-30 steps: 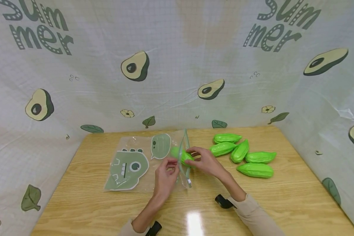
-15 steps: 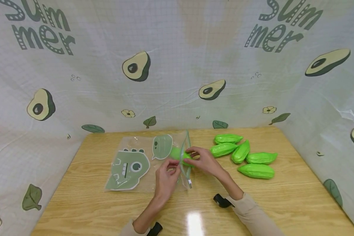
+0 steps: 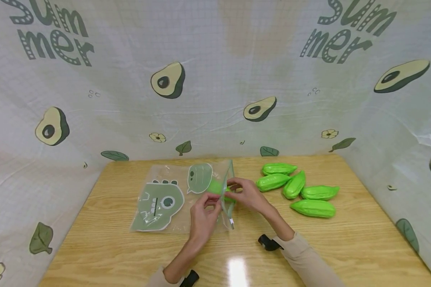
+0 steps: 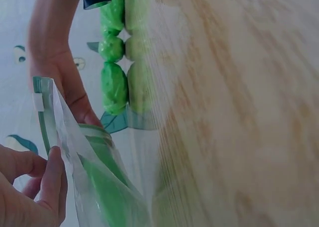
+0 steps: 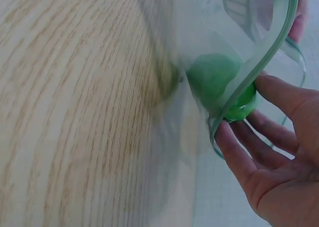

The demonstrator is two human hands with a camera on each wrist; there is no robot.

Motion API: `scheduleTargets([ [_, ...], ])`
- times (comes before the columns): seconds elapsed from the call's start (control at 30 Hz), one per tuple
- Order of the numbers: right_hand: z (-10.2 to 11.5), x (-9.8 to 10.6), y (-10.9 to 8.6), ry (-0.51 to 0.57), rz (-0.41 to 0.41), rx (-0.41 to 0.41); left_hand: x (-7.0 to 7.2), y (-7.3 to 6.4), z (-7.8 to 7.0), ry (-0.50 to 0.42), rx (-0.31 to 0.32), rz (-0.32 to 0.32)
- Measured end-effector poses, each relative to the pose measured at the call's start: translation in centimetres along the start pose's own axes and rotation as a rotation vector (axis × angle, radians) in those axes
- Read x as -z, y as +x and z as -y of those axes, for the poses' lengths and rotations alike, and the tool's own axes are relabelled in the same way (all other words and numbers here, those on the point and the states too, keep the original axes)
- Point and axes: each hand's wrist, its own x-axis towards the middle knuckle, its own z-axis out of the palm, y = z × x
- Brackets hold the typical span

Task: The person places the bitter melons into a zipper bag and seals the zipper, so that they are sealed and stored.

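The thumb and fingers of my right hand (image 3: 249,195) are pinched around one end of a ribbed green gourd (image 5: 219,85). This hand is the nearer one, right at the gourd's end. The long axis runs away from my fingertips to the left and slightly farther from me, through the mouth of a clear zip bag (image 3: 159,207): most of the gourd lies inside, behind the film, and only the end in my grip is at the opening. That mouth faces my right hand, so the gourd's axis and the opening roughly line up.

My left hand (image 3: 202,213) pinches the bag's edge between thumb and finger, just beside the gourd on the side nearer me. What crosses the way is the bag's green sealing strip (image 3: 233,169), one side of it passing over the gourd between my two hands. The white slider (image 3: 232,222) hangs from the strip, closer to me than either set of fingertips.

Out to the right of my right hand, apart from it, five loose gourds (image 3: 294,185) lie clustered on the wooden table (image 3: 344,247), some farther from me than the grip, the nearest about level with it. Behind everything, beyond the bag, hangs a printed sheet (image 3: 208,79).
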Motion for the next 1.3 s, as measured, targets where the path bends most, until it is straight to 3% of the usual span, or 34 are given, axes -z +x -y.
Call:
scheduleTargets([
  [0.4, -0.2, -0.4, 0.6, -0.015, -0.034, -0.004, -0.2, 0.0, 0.2, 0.002, -0.056, -0.044],
  [1.03, -0.5, -1.3, 1.3, 0.009, 0.008, 0.064, -0.3, -0.1, 0.0, -0.015, -0.075, -0.054],
  [1.3, -0.4, -1.4, 1.4, 0.022, 0.04, 0.057, -0.3, 0.0, 0.2, -0.016, -0.079, -0.06],
])
